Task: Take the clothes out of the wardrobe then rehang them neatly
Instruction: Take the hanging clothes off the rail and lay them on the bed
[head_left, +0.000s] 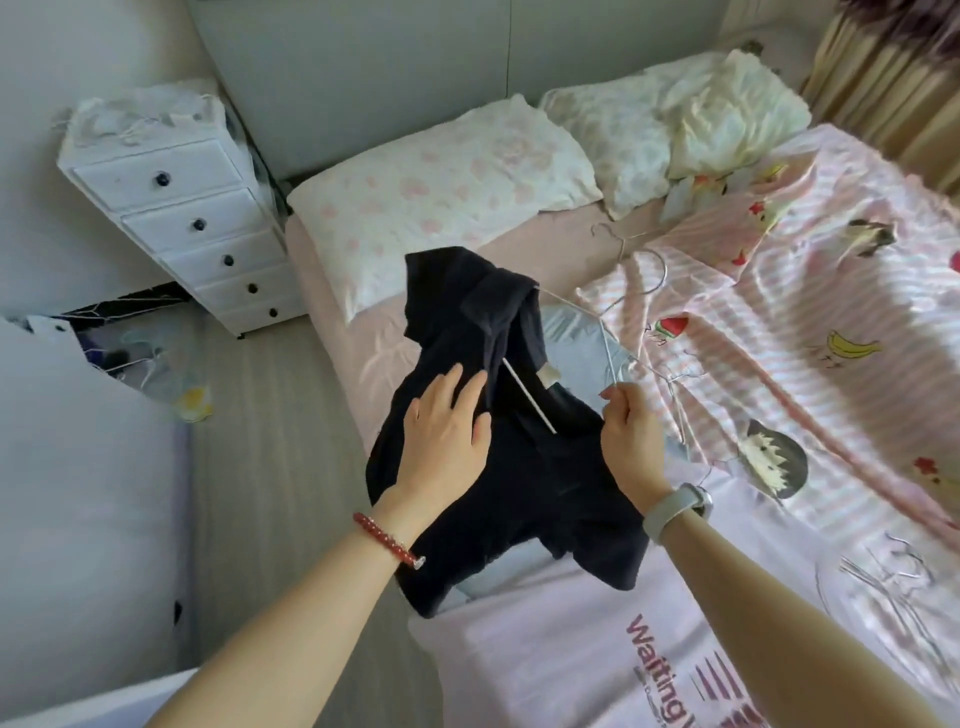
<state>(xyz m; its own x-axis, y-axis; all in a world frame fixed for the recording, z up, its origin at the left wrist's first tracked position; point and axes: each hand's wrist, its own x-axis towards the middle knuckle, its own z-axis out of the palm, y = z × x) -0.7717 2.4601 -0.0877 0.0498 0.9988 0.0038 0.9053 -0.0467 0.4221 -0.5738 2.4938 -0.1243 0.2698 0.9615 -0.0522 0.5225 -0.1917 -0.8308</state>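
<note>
A black hooded top (524, 483) lies spread on the near edge of the bed, its hood toward the pillows. My left hand (447, 431) rests flat on its left shoulder with the fingers straight. My right hand (628, 436) pinches a white wire hanger (605, 343) at the garment's right shoulder; part of the hanger's bar shows inside the neck opening. More wire hangers (631, 254) lie on the bed beyond it. A pale pink garment with printed lettering (597, 649) lies under the black top near me.
A pink striped cartoon-print quilt (810, 322) covers the bed's right side. Two pillows (441, 192) sit at the head. A white drawer unit (192, 218) stands on the floor at the left, with hangers and small items on the floor beside it.
</note>
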